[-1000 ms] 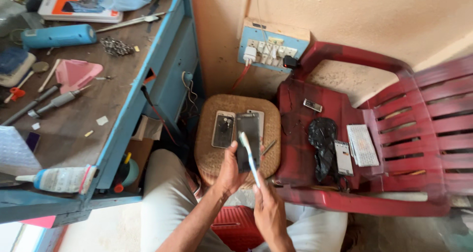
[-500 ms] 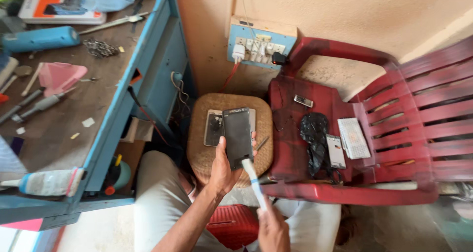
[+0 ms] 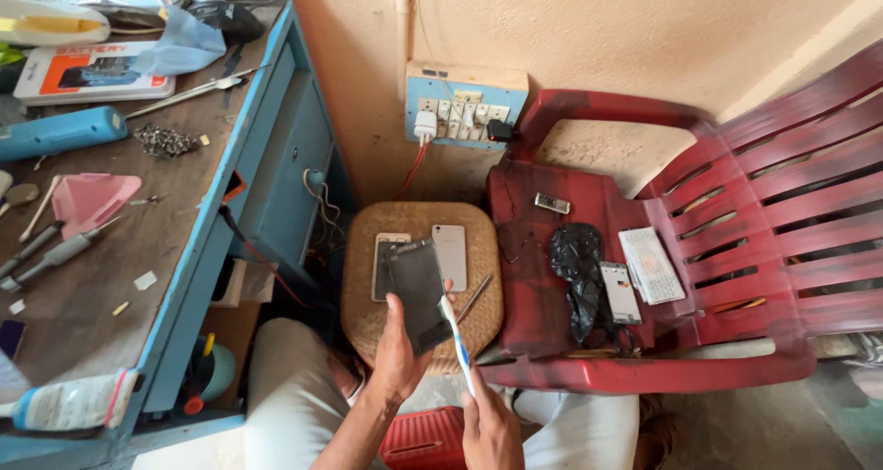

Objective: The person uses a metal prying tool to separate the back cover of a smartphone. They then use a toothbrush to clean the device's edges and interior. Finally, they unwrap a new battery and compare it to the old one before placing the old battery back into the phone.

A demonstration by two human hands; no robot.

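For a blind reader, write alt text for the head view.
A left hand holds a dark phone panel while the right hand puts a toothbrush to it, above a woven stool beside a red plastic chair.

My left hand [image 3: 400, 346] has lifted the dark phone [image 3: 419, 293] off the stool [image 3: 368, 240] and tilted it up toward me, leaving two phones lying there. My right hand [image 3: 490, 424] has dropped lower with the toothbrush [image 3: 457, 339], whose head now touches the phone's right edge.
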